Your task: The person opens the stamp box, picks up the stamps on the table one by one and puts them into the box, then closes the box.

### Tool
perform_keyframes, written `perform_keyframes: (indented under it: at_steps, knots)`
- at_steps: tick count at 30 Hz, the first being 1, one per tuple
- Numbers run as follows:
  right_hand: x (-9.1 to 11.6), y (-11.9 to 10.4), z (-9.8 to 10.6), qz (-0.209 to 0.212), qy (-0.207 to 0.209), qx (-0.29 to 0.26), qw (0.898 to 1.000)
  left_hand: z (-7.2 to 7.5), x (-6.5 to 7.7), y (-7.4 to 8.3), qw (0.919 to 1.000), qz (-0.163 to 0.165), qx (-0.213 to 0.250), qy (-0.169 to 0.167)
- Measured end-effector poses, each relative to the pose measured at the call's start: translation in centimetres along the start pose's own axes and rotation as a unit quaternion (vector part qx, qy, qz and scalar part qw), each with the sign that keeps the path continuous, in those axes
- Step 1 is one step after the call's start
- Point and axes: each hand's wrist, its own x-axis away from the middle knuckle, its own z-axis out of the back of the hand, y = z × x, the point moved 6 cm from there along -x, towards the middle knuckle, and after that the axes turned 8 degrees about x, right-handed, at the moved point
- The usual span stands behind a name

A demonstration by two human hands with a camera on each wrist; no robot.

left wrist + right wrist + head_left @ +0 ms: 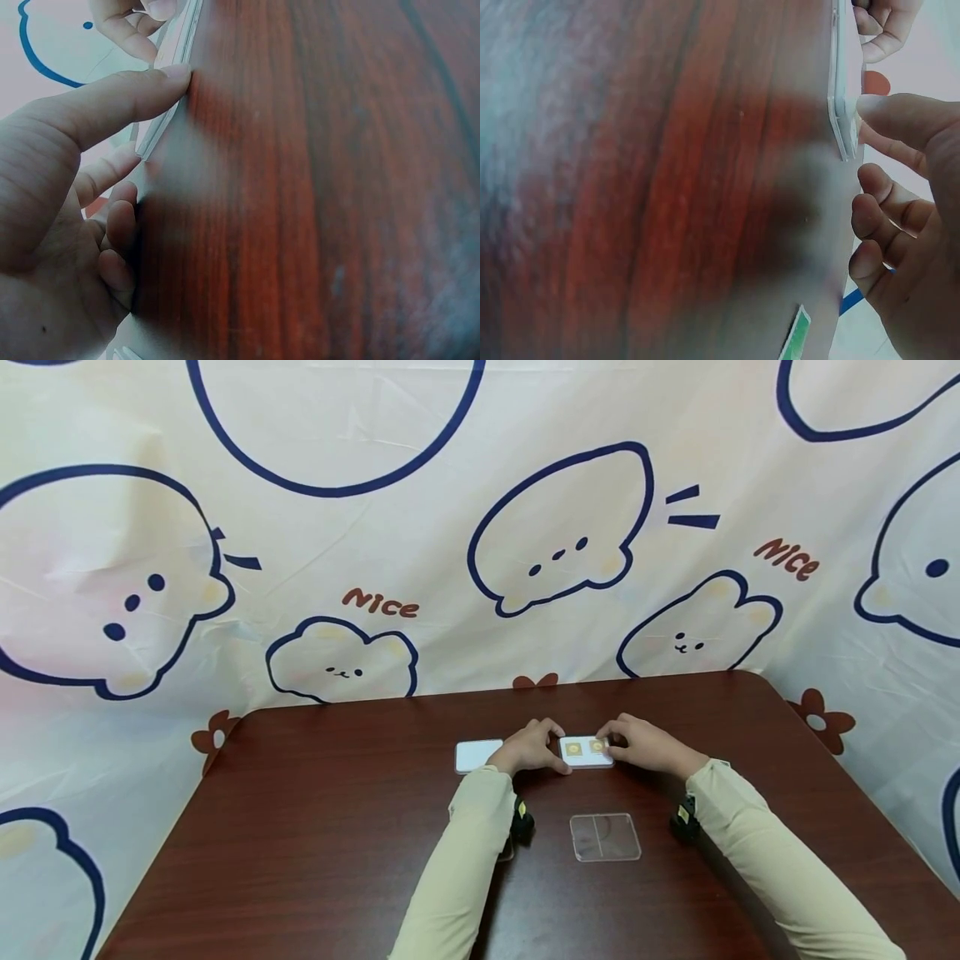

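A flat white case (587, 762) in a clear frame lies near the table's far side, with two gold-coloured square pieces on it. My left hand (531, 747) grips its left end, thumb at the near corner and index finger at the far one. From the right, my right hand (643, 745) pinches the right-hand gold-coloured piece (596, 746) between thumb and index finger, partly covering it. The left-hand gold-coloured piece (573, 749) lies uncovered. In the right wrist view, the thumb (889, 116) bends over the case (844, 82); its other fingers curl loosely.
Another white case (477, 756) lies left of my left hand. A clear plastic lid (606, 837) rests nearer on the brown table (337, 843). Part of a clear edge (507, 852) shows beside the left sleeve. A green strip (796, 334) appears in the right wrist view.
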Motion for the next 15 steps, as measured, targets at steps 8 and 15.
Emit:
perform_keyframes:
  at_steps: [8, 15]
  knots:
    - [0.05, 0.02, 0.34, 0.001, 0.011, 0.0, 1.0, 0.01, -0.36, 0.25, 1.0, -0.004, 0.001, -0.002]
    - [0.58, 0.49, 0.87, -0.008, 0.024, -0.011, 1.0, 0.53, -0.16, 0.06, 0.9972, -0.017, 0.066, -0.032]
